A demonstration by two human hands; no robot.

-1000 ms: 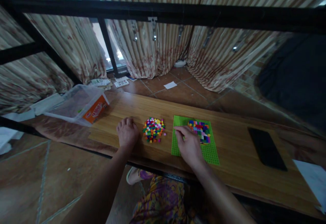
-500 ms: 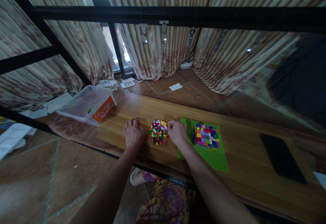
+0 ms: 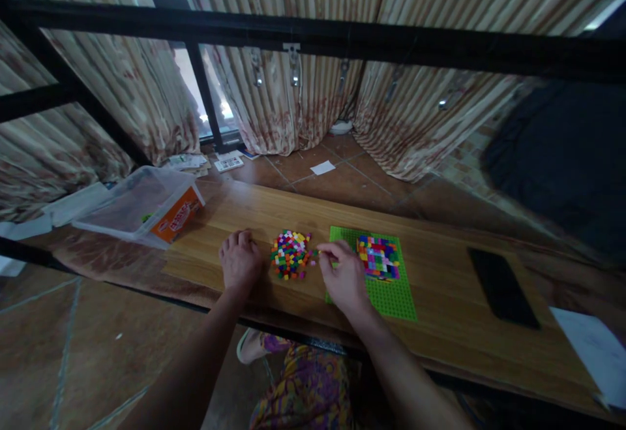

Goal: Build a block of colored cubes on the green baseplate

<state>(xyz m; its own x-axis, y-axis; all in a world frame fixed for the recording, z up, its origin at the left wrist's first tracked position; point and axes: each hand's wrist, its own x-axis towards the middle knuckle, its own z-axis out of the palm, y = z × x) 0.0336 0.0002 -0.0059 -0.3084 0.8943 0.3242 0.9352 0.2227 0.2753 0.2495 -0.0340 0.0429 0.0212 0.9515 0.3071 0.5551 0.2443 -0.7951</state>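
A pile of small multicoloured building bricks [image 3: 289, 257] lies on the wooden table between my two hands. My left hand [image 3: 239, 260] rests on the tabletop left of the pile, its fingers slightly bent and holding nothing. Just right of the pile, my right hand [image 3: 343, 276] pinches a tiny building brick [image 3: 315, 251] between thumb and forefinger; its colour is hard to make out. Beyond that hand, a blocky build of mixed-colour bricks [image 3: 379, 257] stands on a green studded baseplate [image 3: 395, 303]. My right hand covers part of the baseplate's left side.
A clear plastic box [image 3: 132, 201] with an orange label stands at the table's left end. A dark flat slab [image 3: 503, 286] lies on the right of the wooden table [image 3: 440, 338], with white paper [image 3: 594, 352] beyond it. A black metal bar [image 3: 313, 35] crosses above.
My right hand has drawn back from the pile's edge, slightly to the right, with its fingertips pinched. My left hand stays on the table. The whole view has shifted a little.
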